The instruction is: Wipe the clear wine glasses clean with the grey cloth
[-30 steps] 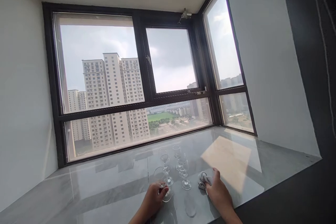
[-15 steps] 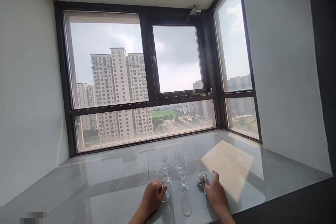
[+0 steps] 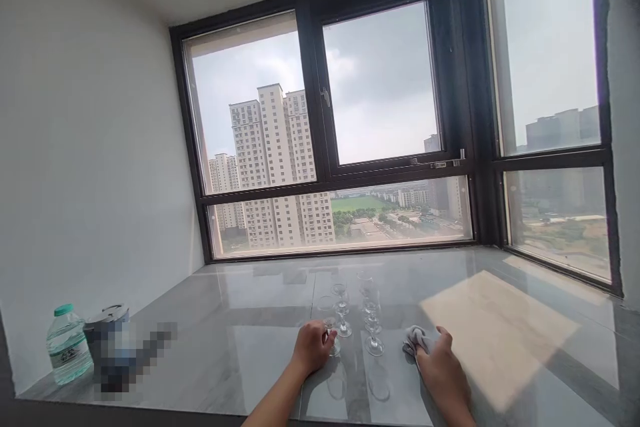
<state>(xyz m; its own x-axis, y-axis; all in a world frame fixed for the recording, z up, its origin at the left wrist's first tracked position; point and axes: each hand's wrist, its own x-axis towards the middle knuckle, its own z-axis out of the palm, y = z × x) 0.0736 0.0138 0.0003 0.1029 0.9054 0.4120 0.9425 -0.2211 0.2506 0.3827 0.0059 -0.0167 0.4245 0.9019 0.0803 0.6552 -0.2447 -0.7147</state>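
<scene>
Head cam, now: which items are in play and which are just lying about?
In play: left hand gripping the nearest glass; right hand on the grey cloth; three other glasses beside them.
Lying about: water bottle, dark lidded pot, both at the ledge's left end.

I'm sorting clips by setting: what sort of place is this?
Likely a high-rise flat's bay window: a polished stone sill, dark-framed corner windows overlooking tower blocks, and stemmed glasses, one in the left hand.
</scene>
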